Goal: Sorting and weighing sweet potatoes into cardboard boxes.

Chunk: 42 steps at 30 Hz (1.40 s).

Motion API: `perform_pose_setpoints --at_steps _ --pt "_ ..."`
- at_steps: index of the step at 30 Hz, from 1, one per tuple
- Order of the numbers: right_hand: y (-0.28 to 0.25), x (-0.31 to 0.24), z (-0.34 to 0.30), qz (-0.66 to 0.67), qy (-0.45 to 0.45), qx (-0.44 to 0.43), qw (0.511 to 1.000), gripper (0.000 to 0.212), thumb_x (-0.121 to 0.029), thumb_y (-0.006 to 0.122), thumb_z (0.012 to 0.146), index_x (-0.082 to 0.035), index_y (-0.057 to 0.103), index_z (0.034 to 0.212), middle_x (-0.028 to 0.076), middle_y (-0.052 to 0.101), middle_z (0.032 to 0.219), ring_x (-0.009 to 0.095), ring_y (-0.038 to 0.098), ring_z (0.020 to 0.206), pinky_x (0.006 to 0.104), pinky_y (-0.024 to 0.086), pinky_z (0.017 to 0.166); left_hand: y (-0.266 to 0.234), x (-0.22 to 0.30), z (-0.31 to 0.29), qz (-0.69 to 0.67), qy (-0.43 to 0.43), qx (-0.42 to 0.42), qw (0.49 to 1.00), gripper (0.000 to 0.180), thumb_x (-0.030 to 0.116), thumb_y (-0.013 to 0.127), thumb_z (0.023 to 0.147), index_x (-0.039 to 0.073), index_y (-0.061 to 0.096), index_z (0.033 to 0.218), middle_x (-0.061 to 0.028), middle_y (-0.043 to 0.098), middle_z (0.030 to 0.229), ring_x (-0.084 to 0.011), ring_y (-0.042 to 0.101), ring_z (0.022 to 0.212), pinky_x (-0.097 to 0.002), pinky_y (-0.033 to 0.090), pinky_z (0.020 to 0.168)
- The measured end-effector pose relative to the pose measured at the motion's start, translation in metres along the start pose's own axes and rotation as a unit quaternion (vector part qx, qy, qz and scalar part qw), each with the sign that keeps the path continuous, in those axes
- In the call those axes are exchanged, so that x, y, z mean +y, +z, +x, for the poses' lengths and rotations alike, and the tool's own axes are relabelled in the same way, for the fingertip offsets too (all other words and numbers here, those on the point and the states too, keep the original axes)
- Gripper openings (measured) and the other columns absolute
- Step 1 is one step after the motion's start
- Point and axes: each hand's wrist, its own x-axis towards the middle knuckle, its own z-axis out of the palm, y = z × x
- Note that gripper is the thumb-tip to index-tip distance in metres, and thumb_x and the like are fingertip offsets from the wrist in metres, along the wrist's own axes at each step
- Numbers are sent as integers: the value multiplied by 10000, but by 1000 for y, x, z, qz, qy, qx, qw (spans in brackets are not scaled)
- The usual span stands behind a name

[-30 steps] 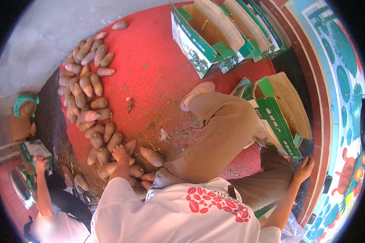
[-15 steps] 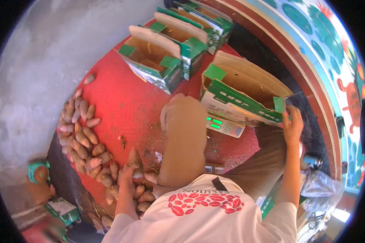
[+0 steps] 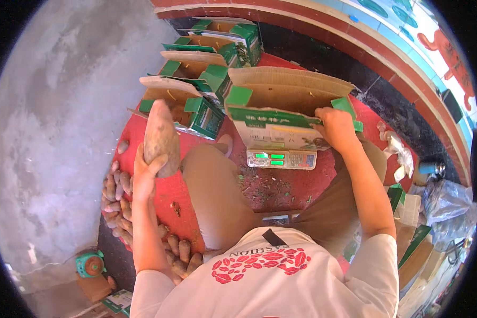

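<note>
My left hand [image 3: 145, 172] is closed around the lower part of a large brownish sweet potato [image 3: 161, 132], raised upright at the left. A green-and-white cardboard box [image 3: 273, 132] with its top flaps up stands on a digital scale [image 3: 302, 159] whose displays glow green. My right hand [image 3: 337, 127] grips the box's near rim at its right end, fingers over the edge. Little of the box's inside shows, and its bottom is hidden.
Several similar open boxes [image 3: 209, 117] stand in a row at the back left. A pile of sweet potatoes [image 3: 123, 181] lies along the left of the red mat [image 3: 297, 196]. Clear plastic bags [image 3: 448, 204] and a dark cylindrical container [image 3: 432, 168] sit at the right.
My left hand has come up from the pile with the sweet potato, toward the boxes. My right hand stays at the box rim. The whole view has turned.
</note>
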Motion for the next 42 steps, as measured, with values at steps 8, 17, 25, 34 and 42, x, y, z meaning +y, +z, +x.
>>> perform_pose_setpoints --at_steps 8,17,25,34,42 --pt "3 8 11 43 -84 84 992 107 -94 620 678 -83 562 768 101 565 723 277 598 742 380 476 634 101 63 39 50 43 -149 987 648 167 720 632 -35 444 1182 -125 547 1088 -199 529 1008 -308 418 867" --pt "6 -1 19 -33 -202 53 978 99 -110 559 677 -126 587 772 11 547 751 198 569 781 324 455 675 171 72 66 200 91 -225 949 771 286 771 563 -32 465 1196 -176 573 1083 -239 559 993 -330 438 847" --pt "-2 5 22 -85 -238 67 965 77 -140 555 682 -128 577 755 0 531 734 167 521 797 293 407 734 210 86 89 284 83 -264 918 747 280 759 569 -45 487 1184 -181 562 1113 -237 553 1002 -315 422 869" --pt "1 6 39 -97 -244 108 959 60 -149 545 688 -129 567 740 -4 527 741 159 497 811 281 383 737 241 57 110 343 78 -292 889 775 384 741 566 -33 512 1177 -202 558 1148 -267 545 1056 -334 427 880" --pt "11 8 54 -108 -198 153 962 57 -137 555 680 -129 572 734 0 537 738 167 504 809 289 390 726 238 55 118 253 28 -247 935 714 385 737 583 -21 541 1136 -191 580 1106 -263 561 1011 -335 431 852"
